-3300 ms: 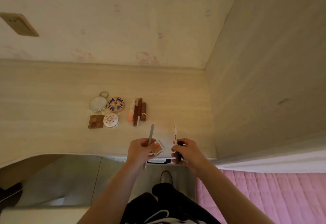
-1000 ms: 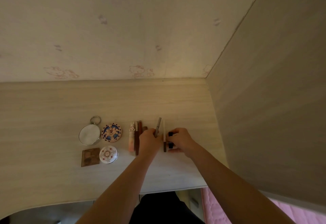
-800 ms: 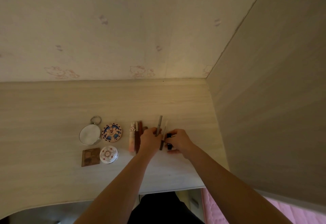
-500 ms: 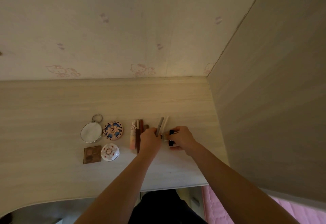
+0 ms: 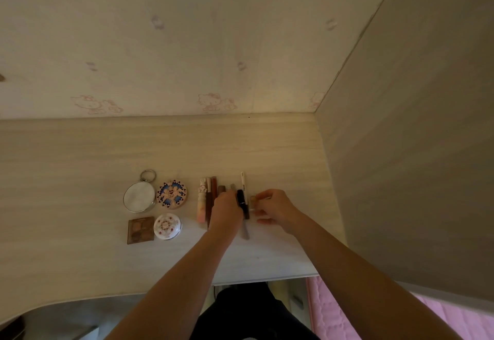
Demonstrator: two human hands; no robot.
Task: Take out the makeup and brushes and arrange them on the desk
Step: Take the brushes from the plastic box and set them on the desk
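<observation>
On the pale wood desk [image 5: 80,166] lie a round mirror [image 5: 139,196], a blue patterned compact [image 5: 172,194], a brown eyeshadow palette [image 5: 141,229] and a white round compact [image 5: 167,226]. To their right, a pink tube [image 5: 201,203] and brown sticks [image 5: 211,192] lie side by side. My left hand [image 5: 226,212] curls over the row's right end, fingertips on a black tube [image 5: 241,200]. A white pen [image 5: 243,182] and a grey pencil [image 5: 246,232] lie beside it. My right hand [image 5: 275,208] pinches a small clear amber box [image 5: 252,201] just right of the tube.
A wooden side panel [image 5: 401,152] walls off the desk on the right. The wallpapered wall [image 5: 187,45] stands behind the desk. A pink quilt [image 5: 334,313] shows below the desk's front edge at lower right.
Both hands moved from the front edge to the row of sticks. The grey pencil and white pen now lie on the desk; the black tube sits at my left fingertips.
</observation>
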